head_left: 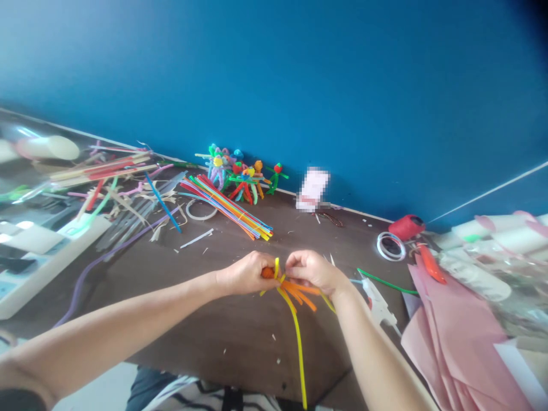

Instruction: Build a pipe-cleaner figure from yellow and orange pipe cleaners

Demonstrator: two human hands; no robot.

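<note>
My left hand [247, 274] is closed around the wound end of an orange pipe-cleaner figure [299, 292] above the table. Its loose orange strands fan out to the right. A yellow pipe cleaner [298, 342] wraps the figure's middle, with one long tail hanging toward the table's front edge and a short end sticking up. My right hand [314, 270] is closed in a pinch at the wrapped spot, fingertips beside the yellow pipe cleaner. What exactly lies between those fingertips is partly hidden. Another yellow length shows under my right wrist.
Finished pipe-cleaner figures [244, 174] stand by the blue wall, behind a bundle of coloured pipe cleaners [231, 208]. Loose sticks and strips [107, 171] spread leftward. On the right are a red spool [406, 227], a white glue gun [379, 299] and pink paper sheets [445, 337].
</note>
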